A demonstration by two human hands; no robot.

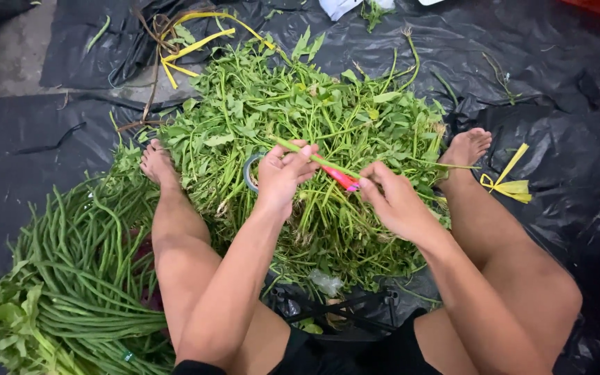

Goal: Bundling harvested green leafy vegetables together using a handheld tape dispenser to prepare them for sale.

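Our left hand [282, 170] is closed around one end of a green stem [307, 155], the fingers curled over it and the thumb on top. A roll of tape [250, 171] sits ringed on that hand, showing just at its outer edge. The stem runs slantwise from the left hand down toward the right hand [392, 201], which is pinched together on a small red and pink tool [342, 180] laid against the stem's lower end. We cannot tell whether the tool's tip is cutting into the stem or only touching it.

Both hands hover just above a loose heap of leafy greens [328, 118] that fills the space between our bare legs. Our left foot [155, 164] rests at the heap's left edge and our right foot [465, 147] at its right edge, toes partly among the leaves.

To the left of the left leg lies a thick bundle of long green stalks [85, 278], stems lined up together, leafy ends toward the lower left corner.

Everything lies on black plastic sheeting [564, 104] spread over the floor. A yellow strap [189, 48] lies tangled beyond the heap at the upper left, and a second yellow strap [510, 182] lies on the sheeting just beside the right foot.
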